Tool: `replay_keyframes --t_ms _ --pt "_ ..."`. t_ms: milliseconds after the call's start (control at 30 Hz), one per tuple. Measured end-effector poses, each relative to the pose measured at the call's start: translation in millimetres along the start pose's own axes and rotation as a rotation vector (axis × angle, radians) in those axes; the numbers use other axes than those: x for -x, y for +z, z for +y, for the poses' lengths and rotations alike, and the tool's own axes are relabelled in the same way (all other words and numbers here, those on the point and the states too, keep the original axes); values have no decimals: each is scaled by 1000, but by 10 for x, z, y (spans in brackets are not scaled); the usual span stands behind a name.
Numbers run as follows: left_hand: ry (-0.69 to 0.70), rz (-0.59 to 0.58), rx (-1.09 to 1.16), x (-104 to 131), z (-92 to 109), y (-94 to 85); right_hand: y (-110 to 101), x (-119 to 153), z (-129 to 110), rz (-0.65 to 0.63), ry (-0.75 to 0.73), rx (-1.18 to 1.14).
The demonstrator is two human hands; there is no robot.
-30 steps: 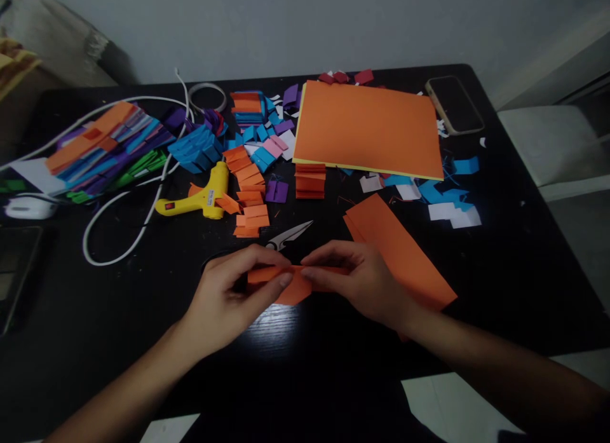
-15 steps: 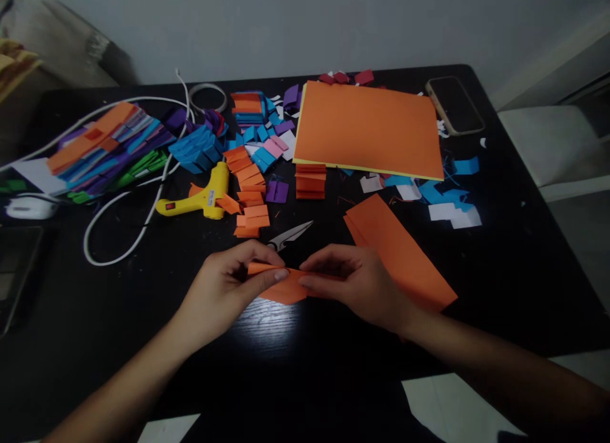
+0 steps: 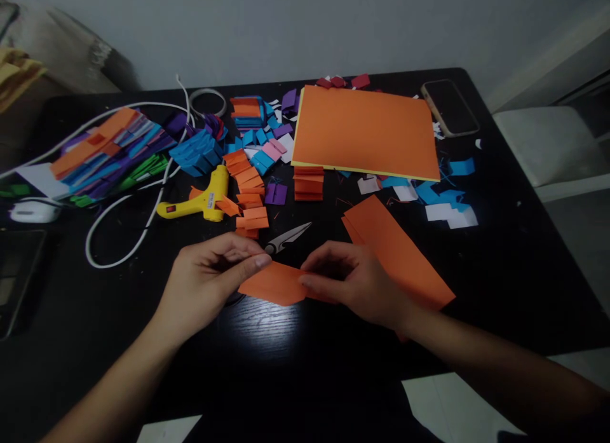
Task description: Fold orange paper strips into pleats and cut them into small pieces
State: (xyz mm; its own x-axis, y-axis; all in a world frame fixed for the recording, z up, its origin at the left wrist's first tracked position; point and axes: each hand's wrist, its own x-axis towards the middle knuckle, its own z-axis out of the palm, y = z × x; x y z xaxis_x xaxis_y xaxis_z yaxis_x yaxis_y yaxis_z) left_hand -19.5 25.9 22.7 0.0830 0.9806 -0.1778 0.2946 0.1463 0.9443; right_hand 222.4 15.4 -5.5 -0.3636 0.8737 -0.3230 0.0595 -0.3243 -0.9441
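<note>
A small piece of orange paper [image 3: 276, 284] is held up between my two hands, low over the dark table. My right hand [image 3: 355, 281] pinches its right side between thumb and fingertips. The thumb and index finger of my left hand [image 3: 204, 278] close together at its upper left edge. Just behind the paper lies a pair of scissors [image 3: 290, 238], its blades pointing right and its handles mostly hidden. To the right, beneath my right wrist, rests a larger folded orange sheet [image 3: 400, 252].
A yellow glue gun [image 3: 210, 198] lies left of several folded orange paper pieces [image 3: 250, 176]. Large orange sheets [image 3: 366, 131] are stacked at the back, near a phone [image 3: 450, 107]. Bundled coloured strips [image 3: 114, 150], a white cable [image 3: 90, 239] and a tape roll [image 3: 208, 102] occupy the left.
My left hand has shifted left and slightly down along the paper, whose upper edge now lies flatter and shows more of its face. My right hand keeps its pinch.
</note>
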Motion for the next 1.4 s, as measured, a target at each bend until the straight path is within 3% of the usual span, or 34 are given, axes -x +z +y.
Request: replay_keyframes --t_ms 200,600,1067,1400 --pt "11 60 68 4 11 20 -4 -12 -8 37 -24 47" --pt "31 -7 -108 42 -51 28 2 -19 38 30 -21 42" --pt "103 -96 -132 20 -61 13 -1 -18 45 -20 3 78" --pt "148 -297 -201 36 -71 16 21 21 50 -66 11 70"
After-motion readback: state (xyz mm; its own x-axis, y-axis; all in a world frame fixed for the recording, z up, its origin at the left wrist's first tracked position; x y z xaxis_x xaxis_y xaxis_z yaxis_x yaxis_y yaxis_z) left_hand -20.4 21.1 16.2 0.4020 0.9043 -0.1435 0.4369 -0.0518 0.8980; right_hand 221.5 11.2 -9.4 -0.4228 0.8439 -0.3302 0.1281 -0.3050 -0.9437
